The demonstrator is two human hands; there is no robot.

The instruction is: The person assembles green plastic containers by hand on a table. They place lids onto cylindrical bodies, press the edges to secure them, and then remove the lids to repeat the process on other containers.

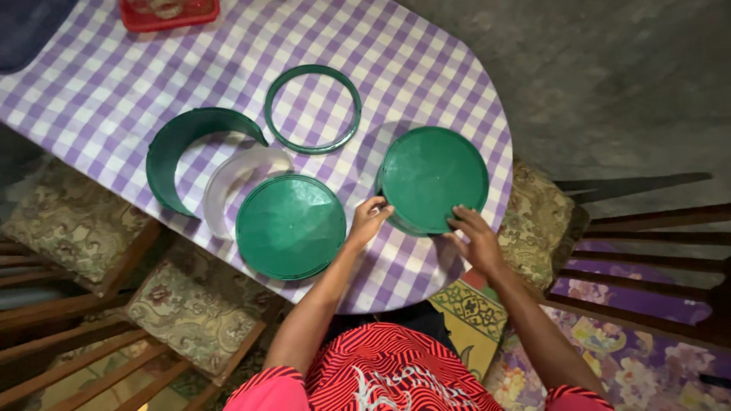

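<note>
Head | both hands (368, 221) (476, 240) grip round green plastic container (432, 179) | checked tablecloth (114, 84)

Bare-armed person wears a short-sleeved red shirt (381, 377) with black stripes and white print.

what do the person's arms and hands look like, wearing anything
Both arms are bare from just above the elbow down. The left hand and right hand wear no gloves, and no rings, watch or bracelets show. At the shoulders, short pink sleeves meet a red shirt with thin dark stripes and a white print.
</note>
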